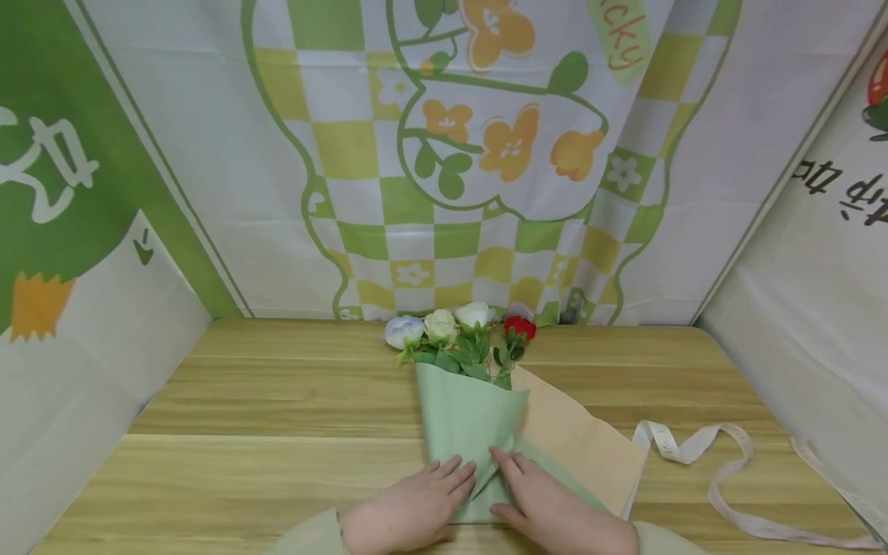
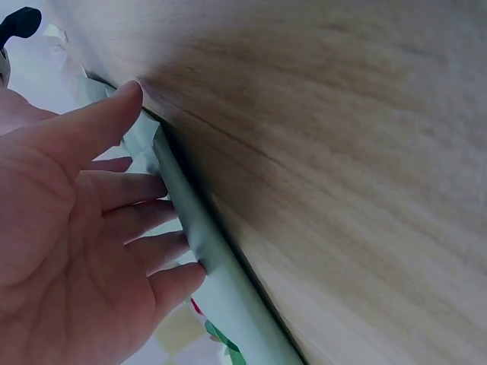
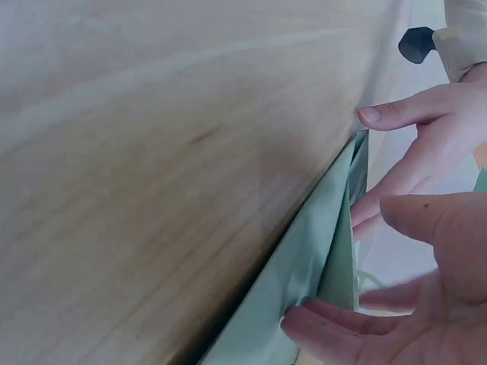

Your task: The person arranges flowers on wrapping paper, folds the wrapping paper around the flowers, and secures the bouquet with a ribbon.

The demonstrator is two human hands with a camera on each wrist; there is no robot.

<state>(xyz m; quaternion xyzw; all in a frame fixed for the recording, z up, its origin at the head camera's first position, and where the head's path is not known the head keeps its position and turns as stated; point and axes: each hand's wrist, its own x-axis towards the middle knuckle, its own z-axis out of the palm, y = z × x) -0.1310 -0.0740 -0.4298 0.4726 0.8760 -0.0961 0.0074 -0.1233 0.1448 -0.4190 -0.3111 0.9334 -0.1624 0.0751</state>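
A bunch of artificial roses lies in a sheet of wrapping paper [image 1: 461, 408], green outside and peach inside. Its left side is folded over the stems. A pale blue rose [image 1: 405, 331], a cream rose [image 1: 440, 327], a white rose [image 1: 475, 314] and a red rose [image 1: 520, 327] show above the fold. My left hand [image 1: 419, 501] rests flat-fingered on the lower left of the wrap, thumb apart in the left wrist view. My right hand [image 1: 544, 501] touches the fold's edge with extended fingers; its thumb stands apart from the paper in the right wrist view. The stems are hidden.
To the right, the peach side [image 1: 572, 428] of the paper spreads out unfolded. A white ribbon [image 1: 728, 466] curls across the right of the wooden table [image 1: 277, 408]. Printed cloth [image 1: 388, 231] hangs behind the table's far edge, with more cloth on both sides.
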